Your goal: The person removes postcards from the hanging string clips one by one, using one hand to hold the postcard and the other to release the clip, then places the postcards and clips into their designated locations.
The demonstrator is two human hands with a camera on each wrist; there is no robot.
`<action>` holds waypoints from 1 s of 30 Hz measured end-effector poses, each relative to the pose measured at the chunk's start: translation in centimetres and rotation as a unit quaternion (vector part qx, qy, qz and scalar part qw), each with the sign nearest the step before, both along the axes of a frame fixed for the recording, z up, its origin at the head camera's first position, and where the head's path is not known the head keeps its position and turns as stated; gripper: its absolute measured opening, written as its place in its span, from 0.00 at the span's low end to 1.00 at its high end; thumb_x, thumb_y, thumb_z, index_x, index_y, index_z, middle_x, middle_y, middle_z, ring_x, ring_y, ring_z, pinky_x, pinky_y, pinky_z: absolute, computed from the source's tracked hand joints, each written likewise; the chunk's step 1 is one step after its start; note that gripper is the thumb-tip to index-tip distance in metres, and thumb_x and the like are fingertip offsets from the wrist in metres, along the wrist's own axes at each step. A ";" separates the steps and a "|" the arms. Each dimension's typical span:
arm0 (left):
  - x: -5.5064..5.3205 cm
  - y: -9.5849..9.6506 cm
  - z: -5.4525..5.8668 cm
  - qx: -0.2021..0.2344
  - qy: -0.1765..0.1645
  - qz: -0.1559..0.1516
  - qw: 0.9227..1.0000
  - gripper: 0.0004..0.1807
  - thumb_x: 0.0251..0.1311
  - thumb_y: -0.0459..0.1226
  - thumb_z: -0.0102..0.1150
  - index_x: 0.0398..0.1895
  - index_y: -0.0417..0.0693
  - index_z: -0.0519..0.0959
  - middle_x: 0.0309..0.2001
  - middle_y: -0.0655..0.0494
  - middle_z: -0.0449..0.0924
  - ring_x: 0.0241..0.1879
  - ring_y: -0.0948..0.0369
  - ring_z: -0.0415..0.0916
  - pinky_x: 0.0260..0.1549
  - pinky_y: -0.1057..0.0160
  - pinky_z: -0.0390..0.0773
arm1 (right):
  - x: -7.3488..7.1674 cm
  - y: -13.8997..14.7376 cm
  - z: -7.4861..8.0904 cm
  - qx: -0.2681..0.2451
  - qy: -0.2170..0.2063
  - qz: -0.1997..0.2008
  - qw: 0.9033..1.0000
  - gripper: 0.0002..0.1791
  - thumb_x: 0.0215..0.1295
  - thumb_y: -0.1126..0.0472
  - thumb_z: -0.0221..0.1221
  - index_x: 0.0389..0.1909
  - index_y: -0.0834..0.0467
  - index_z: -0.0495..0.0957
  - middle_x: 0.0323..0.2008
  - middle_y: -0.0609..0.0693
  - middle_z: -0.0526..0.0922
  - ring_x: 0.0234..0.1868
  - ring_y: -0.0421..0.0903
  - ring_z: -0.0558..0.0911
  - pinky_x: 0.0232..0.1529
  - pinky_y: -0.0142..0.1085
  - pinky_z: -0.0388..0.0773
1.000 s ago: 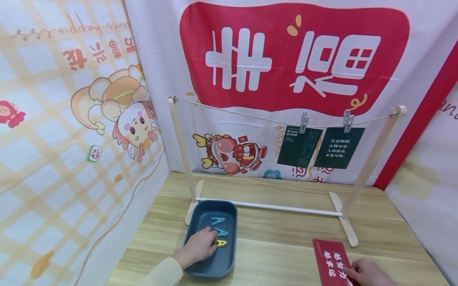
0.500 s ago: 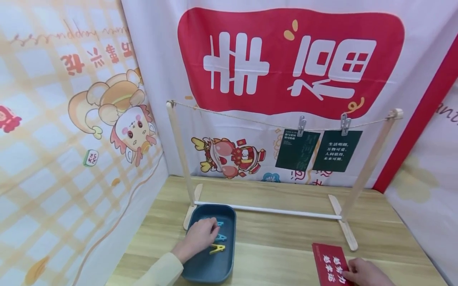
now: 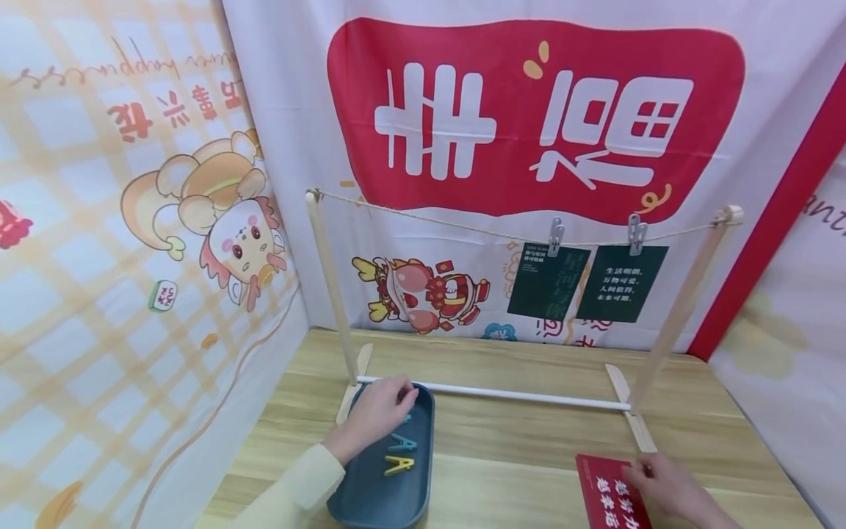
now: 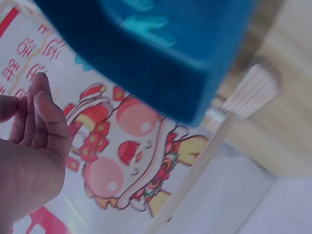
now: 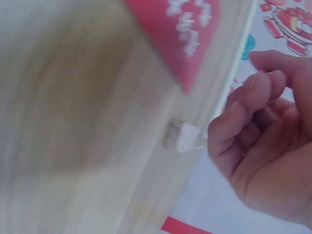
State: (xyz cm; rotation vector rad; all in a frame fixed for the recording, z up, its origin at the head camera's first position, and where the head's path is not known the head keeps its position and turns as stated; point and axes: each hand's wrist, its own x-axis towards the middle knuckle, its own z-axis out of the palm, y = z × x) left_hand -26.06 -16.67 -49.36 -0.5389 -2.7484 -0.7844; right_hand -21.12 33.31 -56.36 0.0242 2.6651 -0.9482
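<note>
My left hand (image 3: 383, 405) is over the far end of a dark blue tray (image 3: 370, 507). Its fingers bend toward the thumb in the left wrist view; the fingertips are partly hidden, so I cannot tell whether it pinches something. In the tray lie a yellow clothespin (image 3: 399, 465), a teal clothespin (image 3: 403, 442) and another teal one (image 4: 146, 24), partly covered by the hand. My right hand (image 3: 670, 485) hovers at the edge of a red card (image 3: 611, 496) with white characters. The right wrist view shows its fingers loosely bent, holding nothing, apart from the card.
Behind the tray stands a wooden frame (image 3: 330, 290) with a string (image 3: 429, 222) across its top. Two grey clips (image 3: 556, 239) hold two dark green cards (image 3: 623, 286) on it. A white rod (image 3: 522, 395) joins the feet near the wood-grain table (image 3: 502, 455). Printed cloths form the walls.
My left hand has moved forward from beside the yellow clothespin to the tray's far end. My right hand has let go of the red card and risen a little.
</note>
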 end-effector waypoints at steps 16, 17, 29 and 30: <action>-1.3 2.3 5.5 0.046 0.068 -0.047 0.995 0.04 0.67 0.39 0.58 0.35 0.52 0.80 0.26 0.64 0.80 0.23 0.72 0.72 0.24 0.75 0.74 | -2.0 -2.2 7.1 -0.057 0.118 0.033 0.991 0.12 0.66 0.56 0.62 0.35 0.60 0.72 0.24 0.50 0.74 0.20 0.40 0.73 0.19 0.31 0.72; -1.5 2.3 5.9 0.050 0.072 -0.051 0.995 0.04 0.67 0.39 0.58 0.35 0.52 0.80 0.26 0.64 0.81 0.23 0.72 0.72 0.24 0.75 0.75 | -2.1 -2.2 7.5 -0.054 0.131 0.040 0.989 0.11 0.65 0.58 0.63 0.35 0.60 0.73 0.23 0.50 0.74 0.20 0.40 0.73 0.19 0.31 0.72; -2.6 4.3 9.5 0.043 0.105 -0.108 0.988 0.05 0.68 0.41 0.57 0.35 0.52 0.80 0.24 0.65 0.79 0.22 0.72 0.72 0.24 0.75 0.76 | -3.3 -2.8 11.5 -0.004 0.225 0.086 0.971 0.07 0.62 0.66 0.64 0.37 0.59 0.75 0.24 0.47 0.73 0.23 0.36 0.71 0.22 0.30 0.72; -2.7 4.5 9.9 0.041 0.116 -0.113 0.986 0.05 0.68 0.40 0.57 0.34 0.52 0.80 0.24 0.65 0.80 0.23 0.73 0.73 0.24 0.76 0.75 | -3.4 -3.0 12.0 0.000 0.229 0.089 0.969 0.07 0.62 0.66 0.64 0.37 0.59 0.75 0.24 0.47 0.73 0.23 0.36 0.71 0.23 0.29 0.72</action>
